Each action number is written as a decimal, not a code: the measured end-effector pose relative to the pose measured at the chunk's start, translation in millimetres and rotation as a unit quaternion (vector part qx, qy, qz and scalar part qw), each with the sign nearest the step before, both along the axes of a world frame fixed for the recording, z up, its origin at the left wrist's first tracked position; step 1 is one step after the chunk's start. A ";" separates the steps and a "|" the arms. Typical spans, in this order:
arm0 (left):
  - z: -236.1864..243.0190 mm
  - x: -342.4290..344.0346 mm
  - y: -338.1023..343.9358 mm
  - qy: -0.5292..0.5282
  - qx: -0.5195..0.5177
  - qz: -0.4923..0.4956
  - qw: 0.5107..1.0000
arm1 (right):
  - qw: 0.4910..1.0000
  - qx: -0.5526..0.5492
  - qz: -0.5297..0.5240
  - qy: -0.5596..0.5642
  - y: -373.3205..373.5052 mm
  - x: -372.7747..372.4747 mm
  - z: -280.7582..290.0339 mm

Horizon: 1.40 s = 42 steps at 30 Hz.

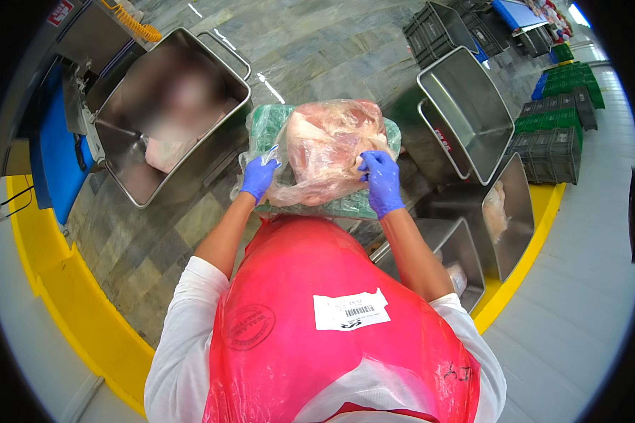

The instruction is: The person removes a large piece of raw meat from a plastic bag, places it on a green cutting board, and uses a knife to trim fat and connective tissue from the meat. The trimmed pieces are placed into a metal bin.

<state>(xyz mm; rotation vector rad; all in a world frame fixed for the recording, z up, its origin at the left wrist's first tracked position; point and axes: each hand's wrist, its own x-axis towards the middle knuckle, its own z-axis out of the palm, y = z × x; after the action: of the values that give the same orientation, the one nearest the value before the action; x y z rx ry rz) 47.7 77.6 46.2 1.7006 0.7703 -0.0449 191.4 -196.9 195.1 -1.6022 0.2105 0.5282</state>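
Well apart, the left hand (259,176) and right hand (382,183) each pinch clear plastic (287,192); wrapped meat (331,141) lies between and beyond them, above a green crate (360,206).

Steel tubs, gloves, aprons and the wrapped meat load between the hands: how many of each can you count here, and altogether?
Open-topped silver steel tubs: 4
Thin blue-violet gloves, one on each hand: 2
Pink meat load in clear plastic, between the gloves: 1
Glossy red plastic apron: 1
Total: 8
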 end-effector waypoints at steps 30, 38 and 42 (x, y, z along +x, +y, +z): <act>111.6 93.8 -48.3 -0.282 0.413 -0.258 0.827 | 0.832 -0.439 0.321 -0.110 -7.8 -14.4 -19.5; 110.4 165.3 -126.5 -0.148 0.371 -0.440 0.804 | 0.854 -0.432 0.263 -0.125 -11.1 -36.3 -31.4; 97.5 168.3 -130.2 -0.171 0.406 -0.406 0.801 | 0.901 -0.374 0.188 -0.112 -16.1 -56.8 -33.2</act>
<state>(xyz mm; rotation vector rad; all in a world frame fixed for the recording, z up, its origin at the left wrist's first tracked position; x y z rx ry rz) 216.0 -52.6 143.7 2.6582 -0.3451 0.0088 134.6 -213.0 161.9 -2.4693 -0.0957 0.5859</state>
